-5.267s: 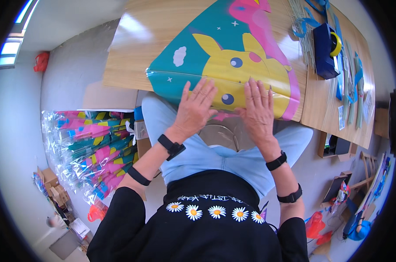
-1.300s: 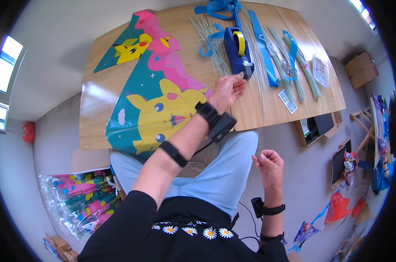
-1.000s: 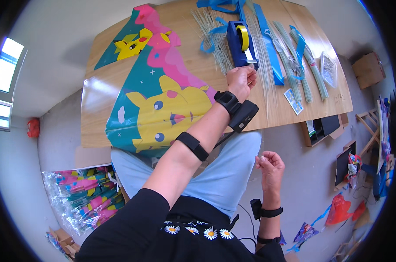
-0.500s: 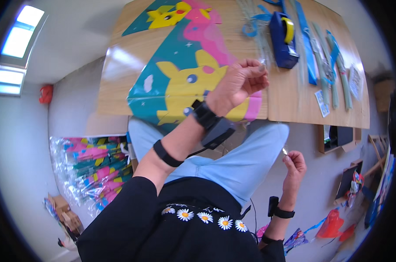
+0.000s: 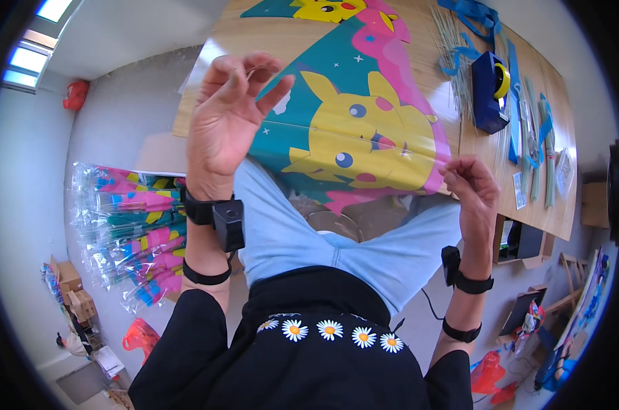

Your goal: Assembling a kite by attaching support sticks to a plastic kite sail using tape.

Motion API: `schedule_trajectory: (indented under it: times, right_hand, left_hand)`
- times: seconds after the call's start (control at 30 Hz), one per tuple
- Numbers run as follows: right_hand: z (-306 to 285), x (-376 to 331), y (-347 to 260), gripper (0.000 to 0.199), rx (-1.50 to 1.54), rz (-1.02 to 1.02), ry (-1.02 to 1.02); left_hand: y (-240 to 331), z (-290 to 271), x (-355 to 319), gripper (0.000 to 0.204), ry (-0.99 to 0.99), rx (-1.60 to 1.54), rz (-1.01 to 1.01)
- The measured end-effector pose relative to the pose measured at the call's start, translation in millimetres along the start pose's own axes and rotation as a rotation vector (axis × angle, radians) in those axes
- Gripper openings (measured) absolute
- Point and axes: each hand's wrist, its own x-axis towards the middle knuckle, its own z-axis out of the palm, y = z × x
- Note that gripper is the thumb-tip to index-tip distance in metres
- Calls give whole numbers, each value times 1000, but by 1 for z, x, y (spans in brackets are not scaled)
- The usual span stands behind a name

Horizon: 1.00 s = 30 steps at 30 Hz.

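Head view: our left hand (image 5: 224, 130) curls over the table (image 5: 255, 39) near its front left corner, our right hand (image 5: 474, 195) pinches beside the printed sheet (image 5: 374, 137); what either grips, we cannot tell.

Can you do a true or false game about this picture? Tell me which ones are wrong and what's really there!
1. The big sheet with a yellow cartoon face lies on a wooden table. True.

2. The tape dispenser is bright red. False: it is dark blue, with a yellow ring in it.

3. The left hand is pressed flat on the sheet. False: it is held up, palm showing, with its fingers bent.

4. The right hand is close to the sheet's pink edge. True, though I cannot tell whether it touches.

5. The colourful bundles in clear wrapping are on the person's right. False: they are on the person's left.

6. The black shirt has white daisies on it. True.
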Motion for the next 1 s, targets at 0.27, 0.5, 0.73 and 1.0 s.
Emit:
schedule_trajectory:
  times: [0.27, 0.5, 0.73, 1.0]
  right_hand:
    - [16, 23, -12, 20, 0, -68, -40]
    - [-2, 42, 0, 11, -83, -28, -59]
    - [-12, 62, 16, 5, -134, 3, -120]
    - [-29, 71, 40, 4, -105, 104, -88]
  left_hand:
    - [6, -45, -27, 10, 185, -149, -27]
    - [-8, -47, -32, 17, 315, 13, -40]
    - [-35, -65, -31, 12, 391, 304, -91]
    - [-81, -86, -24, 9, 470, 401, -225]
